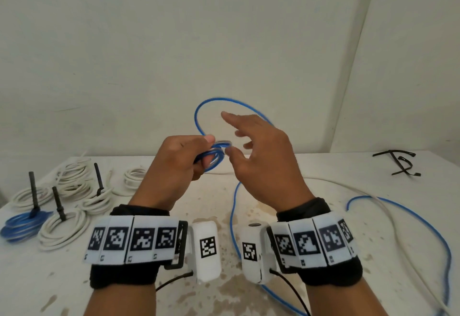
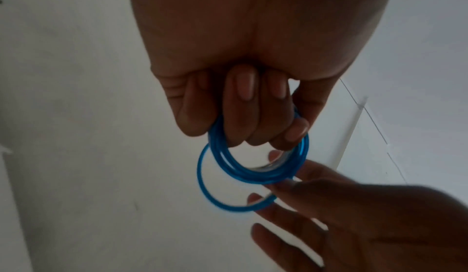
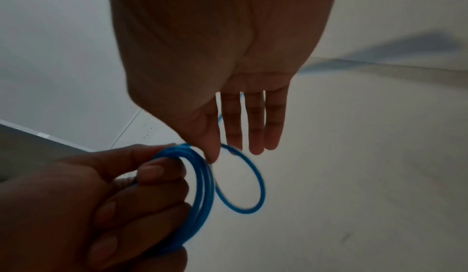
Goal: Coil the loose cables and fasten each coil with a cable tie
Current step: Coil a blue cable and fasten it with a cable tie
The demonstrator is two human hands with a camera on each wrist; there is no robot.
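My left hand (image 1: 199,156) grips a small coil of blue cable (image 1: 217,157) in the air above the table, fingers curled through its turns (image 2: 253,173). One wider blue loop (image 1: 211,102) rises from the coil and runs behind my right hand (image 1: 242,139). That hand is spread with straight fingers (image 3: 255,128), and its thumb tip touches the coil's edge (image 3: 202,184). The rest of the blue cable (image 1: 423,226) trails down onto the table at the right. Black cable ties (image 1: 398,163) lie at the far right of the table.
At the left of the table (image 1: 323,228) lie several tied white coils (image 1: 64,231) and one tied blue coil (image 1: 22,226), with black tie tails sticking up. A loose white cable (image 1: 348,186) runs along the right side. A wall stands just behind the table.
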